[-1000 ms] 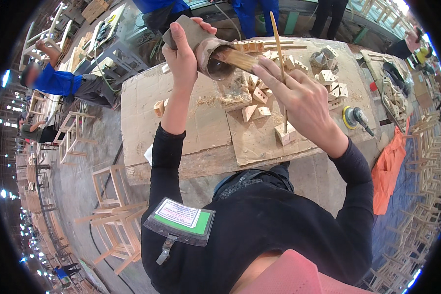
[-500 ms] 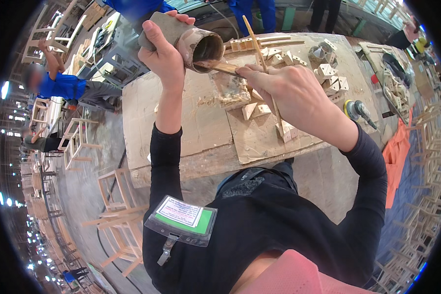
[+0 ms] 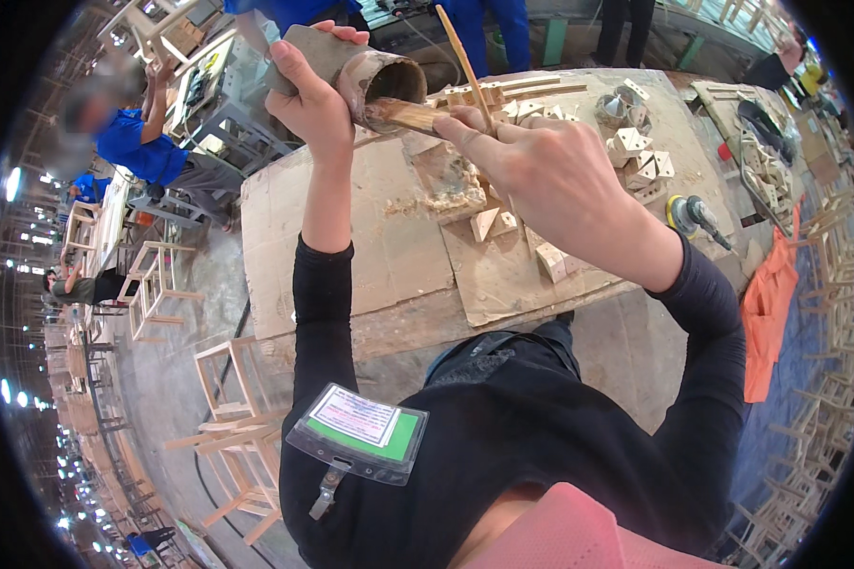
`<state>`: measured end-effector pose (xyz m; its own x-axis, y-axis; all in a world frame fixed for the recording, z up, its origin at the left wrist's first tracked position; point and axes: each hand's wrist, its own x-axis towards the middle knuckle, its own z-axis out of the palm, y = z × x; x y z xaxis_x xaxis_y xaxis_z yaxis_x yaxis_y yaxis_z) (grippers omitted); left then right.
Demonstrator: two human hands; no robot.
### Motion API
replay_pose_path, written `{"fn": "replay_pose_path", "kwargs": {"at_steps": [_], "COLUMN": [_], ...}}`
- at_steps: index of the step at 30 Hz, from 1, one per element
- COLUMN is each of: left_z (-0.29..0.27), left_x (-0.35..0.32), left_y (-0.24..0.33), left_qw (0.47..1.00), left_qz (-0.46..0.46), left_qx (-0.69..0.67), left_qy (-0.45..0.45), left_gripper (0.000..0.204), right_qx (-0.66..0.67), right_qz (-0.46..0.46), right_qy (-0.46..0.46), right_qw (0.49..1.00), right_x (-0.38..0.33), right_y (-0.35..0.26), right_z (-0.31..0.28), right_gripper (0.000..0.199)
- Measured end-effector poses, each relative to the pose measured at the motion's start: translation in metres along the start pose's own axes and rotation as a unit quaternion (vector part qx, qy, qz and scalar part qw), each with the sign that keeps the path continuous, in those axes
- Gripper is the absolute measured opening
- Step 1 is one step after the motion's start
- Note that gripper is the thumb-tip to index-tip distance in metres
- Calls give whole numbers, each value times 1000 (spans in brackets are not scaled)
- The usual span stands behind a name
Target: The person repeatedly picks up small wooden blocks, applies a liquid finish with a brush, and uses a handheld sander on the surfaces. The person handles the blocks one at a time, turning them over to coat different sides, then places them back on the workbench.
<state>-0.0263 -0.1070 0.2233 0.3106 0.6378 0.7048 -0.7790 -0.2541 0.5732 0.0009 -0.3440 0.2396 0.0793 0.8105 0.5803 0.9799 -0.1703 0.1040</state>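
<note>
No words or numbers can be read for certain. Print shows on a badge (image 3: 359,436) in a clear plastic holder, fastened by a clip (image 3: 328,488) to the black shirt (image 3: 541,427), on the wearer's left side. Inside the holder, a white paper (image 3: 355,418) bears several rows of small type within a dark border (mostly dark, with some reddish lettering, too fine and blurred to make out). That paper lies over a green card (image 3: 401,440), a strip of which shows along the paper's edge.
</note>
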Motion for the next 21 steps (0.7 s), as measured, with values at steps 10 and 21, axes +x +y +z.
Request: {"fn": "replay_pose_path", "kwargs": {"at_steps": [10, 21], "left_z": [-6, 23], "left_x": [13, 31], "left_y": [6, 33], "left_qw": [996, 966], "left_qz": [42, 157], "left_qx": [61, 152], "left_qy": [-45, -137], "left_gripper": [57, 52], "right_qx": [16, -30], "right_qz": [-1, 49], "right_qy": [-13, -97], "right_qw": [1000, 994], "right_x": [13, 17], "right_y": [27, 36], "right_z": [-6, 22], "right_gripper": [36, 20]}}
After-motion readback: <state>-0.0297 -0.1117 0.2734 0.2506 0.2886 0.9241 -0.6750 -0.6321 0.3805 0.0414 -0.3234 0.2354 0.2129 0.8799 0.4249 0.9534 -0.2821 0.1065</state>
